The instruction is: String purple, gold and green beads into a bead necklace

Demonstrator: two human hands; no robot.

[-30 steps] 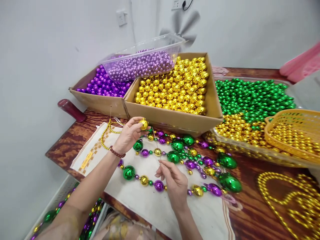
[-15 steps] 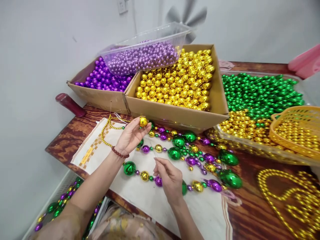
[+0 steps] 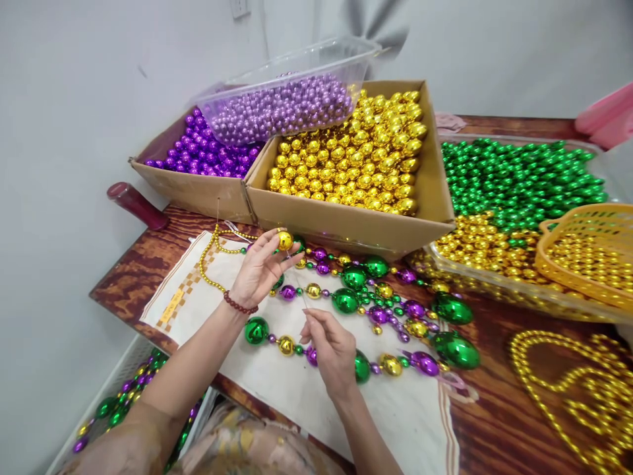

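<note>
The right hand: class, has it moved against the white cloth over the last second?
Yes. The right hand has drawn toward the white cloth's near edge, away from the cardboard boxes.

A small gold bead [image 3: 284, 240], round and shiny, is pinched at the fingertips of the left hand [image 3: 260, 270], raised a little above the white cloth, just near of the cardboard box of gold beads. A thin needle [image 3: 299, 297] slants from just under the bead down to the right hand [image 3: 331, 349], which grips its near end between fingertips. Below them lies a strand of large green, purple and gold beads [image 3: 346, 302], looped across the cloth.
</note>
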